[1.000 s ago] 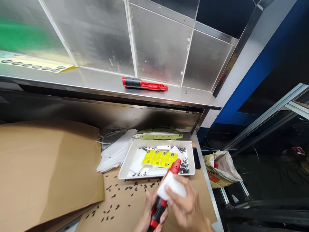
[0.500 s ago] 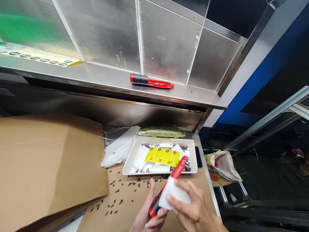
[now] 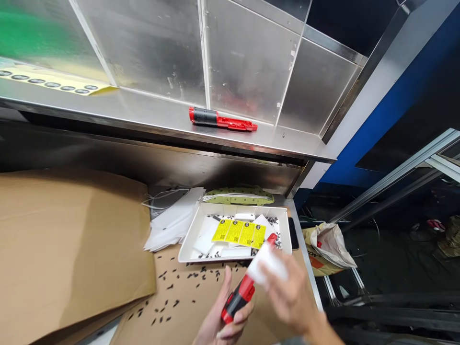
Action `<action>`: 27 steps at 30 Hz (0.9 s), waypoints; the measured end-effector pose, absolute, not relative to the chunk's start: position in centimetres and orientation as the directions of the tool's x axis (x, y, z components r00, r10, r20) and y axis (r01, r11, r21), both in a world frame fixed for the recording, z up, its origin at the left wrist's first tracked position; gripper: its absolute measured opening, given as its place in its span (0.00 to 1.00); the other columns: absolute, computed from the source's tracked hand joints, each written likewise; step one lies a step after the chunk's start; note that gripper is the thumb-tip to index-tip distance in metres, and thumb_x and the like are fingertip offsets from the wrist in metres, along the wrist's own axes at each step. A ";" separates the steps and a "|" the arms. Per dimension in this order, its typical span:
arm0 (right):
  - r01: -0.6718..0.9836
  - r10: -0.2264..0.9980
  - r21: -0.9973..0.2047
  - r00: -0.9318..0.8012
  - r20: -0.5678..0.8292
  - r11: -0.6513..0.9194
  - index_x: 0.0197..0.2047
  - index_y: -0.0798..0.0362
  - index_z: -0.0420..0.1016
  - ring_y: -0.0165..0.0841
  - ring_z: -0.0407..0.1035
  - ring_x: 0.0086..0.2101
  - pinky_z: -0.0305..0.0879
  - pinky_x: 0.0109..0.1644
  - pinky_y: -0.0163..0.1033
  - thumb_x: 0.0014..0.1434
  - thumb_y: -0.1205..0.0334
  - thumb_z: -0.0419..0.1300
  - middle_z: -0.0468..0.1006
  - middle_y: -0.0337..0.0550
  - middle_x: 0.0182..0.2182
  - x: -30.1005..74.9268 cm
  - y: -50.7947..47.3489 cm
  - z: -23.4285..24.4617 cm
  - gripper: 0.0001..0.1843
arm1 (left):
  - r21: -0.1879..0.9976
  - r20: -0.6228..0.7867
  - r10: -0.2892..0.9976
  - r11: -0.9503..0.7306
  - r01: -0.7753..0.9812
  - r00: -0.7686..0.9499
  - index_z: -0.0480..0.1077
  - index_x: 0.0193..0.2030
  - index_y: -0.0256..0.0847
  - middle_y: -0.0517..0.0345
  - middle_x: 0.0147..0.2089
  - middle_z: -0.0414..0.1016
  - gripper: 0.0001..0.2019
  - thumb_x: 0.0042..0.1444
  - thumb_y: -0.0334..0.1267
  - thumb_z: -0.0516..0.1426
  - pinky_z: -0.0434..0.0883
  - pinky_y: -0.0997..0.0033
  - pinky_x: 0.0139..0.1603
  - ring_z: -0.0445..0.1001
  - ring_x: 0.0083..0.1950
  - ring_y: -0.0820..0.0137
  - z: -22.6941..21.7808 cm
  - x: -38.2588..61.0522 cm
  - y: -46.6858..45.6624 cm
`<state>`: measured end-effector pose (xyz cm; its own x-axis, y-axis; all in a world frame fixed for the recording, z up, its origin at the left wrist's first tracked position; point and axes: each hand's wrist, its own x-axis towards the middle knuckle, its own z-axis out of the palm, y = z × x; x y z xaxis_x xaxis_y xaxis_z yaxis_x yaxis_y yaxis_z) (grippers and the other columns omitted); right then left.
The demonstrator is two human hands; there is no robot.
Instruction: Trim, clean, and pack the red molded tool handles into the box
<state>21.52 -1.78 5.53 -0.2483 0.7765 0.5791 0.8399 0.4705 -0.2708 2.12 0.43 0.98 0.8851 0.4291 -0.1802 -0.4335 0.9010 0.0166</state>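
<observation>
Holding a tool (image 3: 235, 304) in one hand, pressing a white pad (image 3: 271, 263) onto it with the other

So the left hand (image 3: 217, 318) has its fingers curled round the tool's lower end, gripping it, with the thumb sticking up clear. Right hand (image 3: 293, 290) is blurry, but its fingers are bent in and clamped on the pad, which covers the upper half of the tool. Can't make out the exact fingertips there.

Tool's a slim stick, smooth red and black, looks like plastic. Pad looks soft and matte. Long axis runs on a slant, lower left to upper right, red tip pointing away from the person, seen against the right end of the tray (image 3: 285, 230). It's all held above brown cardboard (image 3: 143, 330) dotted with tiny black bits (image 3: 176, 303). Tray's white, shallow, rectangular, with glossy yellow labels (image 3: 239, 232) in it.
</observation>
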 end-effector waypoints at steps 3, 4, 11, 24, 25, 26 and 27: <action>0.794 0.750 -0.286 -0.293 0.593 0.536 0.61 0.42 0.69 0.43 0.74 0.44 0.77 0.38 0.47 0.61 0.64 0.55 0.72 0.51 0.57 21.1 -1.8 5.5 0.25 | 0.052 -0.193 0.441 0.896 -0.440 0.876 0.74 0.30 0.34 0.61 0.15 0.68 0.27 0.46 0.63 0.63 0.44 0.90 0.08 0.53 0.09 0.87 0.3 1.8 0.4; 0.825 0.757 -0.289 -0.233 0.610 0.486 0.60 0.43 0.70 0.44 0.73 0.46 0.77 0.41 0.49 0.62 0.65 0.55 0.72 0.52 0.56 21.2 -1.7 5.6 0.24 | 0.058 -0.182 0.445 0.895 -0.442 0.877 0.74 0.32 0.35 0.61 0.15 0.68 0.27 0.47 0.63 0.62 0.43 0.90 0.08 0.53 0.08 0.87 0.1 1.8 0.4; 0.800 0.745 -0.318 -0.226 0.627 0.510 0.63 0.42 0.68 0.43 0.70 0.53 0.75 0.49 0.48 0.63 0.64 0.53 0.68 0.50 0.60 21.0 -1.0 5.9 0.25 | 0.084 -0.114 0.472 0.881 -0.465 0.874 0.77 0.36 0.39 0.60 0.15 0.70 0.26 0.50 0.63 0.60 0.42 0.91 0.07 0.51 0.08 0.88 -0.5 1.5 0.6; 0.885 0.978 -0.432 -0.099 0.186 0.172 0.57 0.46 0.74 0.49 0.65 0.58 0.64 0.59 0.55 0.57 0.59 0.62 0.71 0.50 0.60 24.2 7.4 -2.4 0.24 | 0.317 -0.021 0.492 0.829 -0.461 0.870 0.75 0.21 0.33 0.56 0.11 0.66 0.33 0.52 0.67 0.55 0.42 0.86 0.05 0.54 0.06 0.83 5.1 2.5 -1.4; 0.883 0.974 -0.436 -0.091 0.205 0.174 0.59 0.46 0.72 0.50 0.62 0.60 0.61 0.61 0.57 0.58 0.59 0.62 0.69 0.51 0.61 24.3 6.8 -2.3 0.25 | 0.354 -0.014 0.470 0.828 -0.435 0.883 0.74 0.18 0.32 0.57 0.09 0.63 0.35 0.51 0.68 0.54 0.41 0.85 0.05 0.53 0.06 0.83 5.8 2.8 -1.7; 0.880 0.970 -0.442 -0.080 0.228 0.177 0.61 0.46 0.71 0.49 0.60 0.62 0.60 0.62 0.58 0.59 0.58 0.61 0.67 0.51 0.62 24.7 6.2 -2.0 0.26 | 0.388 -0.015 0.440 0.830 -0.400 0.898 0.73 0.15 0.31 0.58 0.08 0.60 0.38 0.50 0.70 0.53 0.41 0.85 0.05 0.52 0.06 0.83 6.3 3.1 -1.9; 0.876 0.966 -0.449 -0.065 0.252 0.176 0.61 0.46 0.70 0.48 0.59 0.62 0.60 0.62 0.58 0.60 0.58 0.60 0.66 0.51 0.63 25.3 5.4 -1.6 0.26 | 0.413 -0.021 0.411 0.834 -0.367 0.911 0.73 0.15 0.31 0.59 0.07 0.58 0.39 0.50 0.71 0.52 0.40 0.84 0.05 0.51 0.06 0.83 6.8 3.5 -2.2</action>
<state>25.30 5.37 -1.57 -0.0655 0.9656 0.2516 0.8757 0.1764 -0.4494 3.50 -2.17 6.77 0.9112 0.4113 -0.0215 -0.3665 0.8335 0.4134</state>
